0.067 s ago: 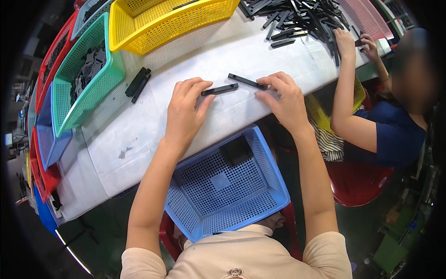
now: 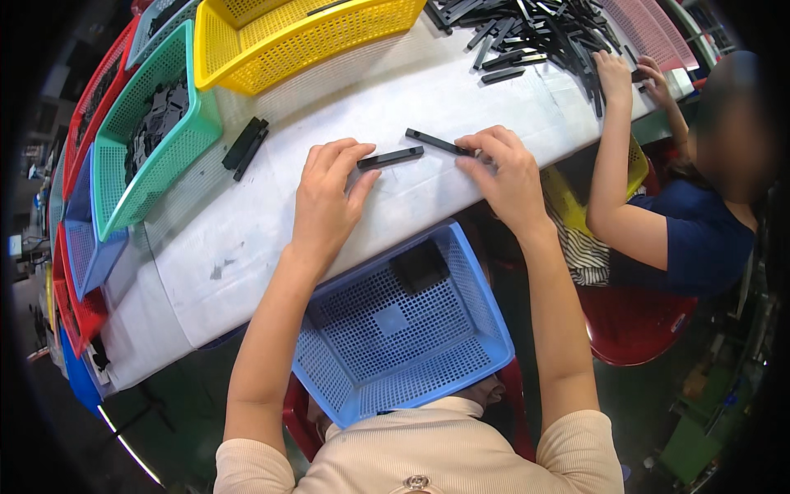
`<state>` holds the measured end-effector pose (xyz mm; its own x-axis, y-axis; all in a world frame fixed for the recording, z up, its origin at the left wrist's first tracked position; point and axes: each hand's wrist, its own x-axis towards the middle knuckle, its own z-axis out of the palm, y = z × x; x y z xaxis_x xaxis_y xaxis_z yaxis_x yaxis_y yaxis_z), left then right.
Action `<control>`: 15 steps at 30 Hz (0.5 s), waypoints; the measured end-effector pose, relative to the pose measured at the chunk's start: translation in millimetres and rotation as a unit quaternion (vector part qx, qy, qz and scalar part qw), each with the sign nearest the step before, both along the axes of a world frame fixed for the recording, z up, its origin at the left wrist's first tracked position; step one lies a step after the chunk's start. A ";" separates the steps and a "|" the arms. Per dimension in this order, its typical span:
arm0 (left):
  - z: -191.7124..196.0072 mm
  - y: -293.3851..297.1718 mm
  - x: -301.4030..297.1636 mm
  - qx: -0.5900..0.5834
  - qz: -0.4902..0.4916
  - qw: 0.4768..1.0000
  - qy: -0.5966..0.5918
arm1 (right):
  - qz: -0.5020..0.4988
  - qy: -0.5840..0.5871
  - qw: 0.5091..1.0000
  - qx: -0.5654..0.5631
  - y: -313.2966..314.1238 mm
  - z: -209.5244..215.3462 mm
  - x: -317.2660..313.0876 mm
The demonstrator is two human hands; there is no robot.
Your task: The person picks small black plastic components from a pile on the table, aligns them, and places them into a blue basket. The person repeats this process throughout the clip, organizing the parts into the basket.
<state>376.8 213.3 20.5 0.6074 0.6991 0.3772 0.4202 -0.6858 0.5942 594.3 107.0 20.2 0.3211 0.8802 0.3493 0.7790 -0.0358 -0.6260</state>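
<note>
Between thumb and fingers, my left hand (image 2: 331,191) pinches one end of a slim black bar (image 2: 390,158). My right hand (image 2: 504,174) grips the near end of a second black bar (image 2: 436,141), which slants up to the left. Both bars are held just above the white tabletop, their free ends close together but apart. On my lap, below my forearms, rests a blue perforated basket (image 2: 395,329) with a dark block-like stack (image 2: 418,267) in its far corner. A few black bars (image 2: 245,148) lie together on the table left of my left hand.
A green basket (image 2: 202,123) of small black pieces stands at left, a yellow basket (image 2: 304,58) behind it. Red and blue baskets line the far left. A heap of black bars (image 2: 535,41) covers the table's back right, where a co-worker's hands (image 2: 615,78) handle pieces.
</note>
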 end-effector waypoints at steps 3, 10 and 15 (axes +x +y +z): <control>-4.6 1.7 -4.3 -0.013 -0.006 1.000 0.015 | -0.013 0.058 0.997 -0.041 15.2 2.5 1.0; -2.4 3.3 3.5 0.024 0.036 0.999 -0.014 | 0.105 0.015 0.994 -0.006 46.8 -0.8 4.2; -1.3 8.7 5.1 0.004 -0.009 1.000 0.021 | -0.068 -0.072 0.995 0.012 52.8 13.1 76.3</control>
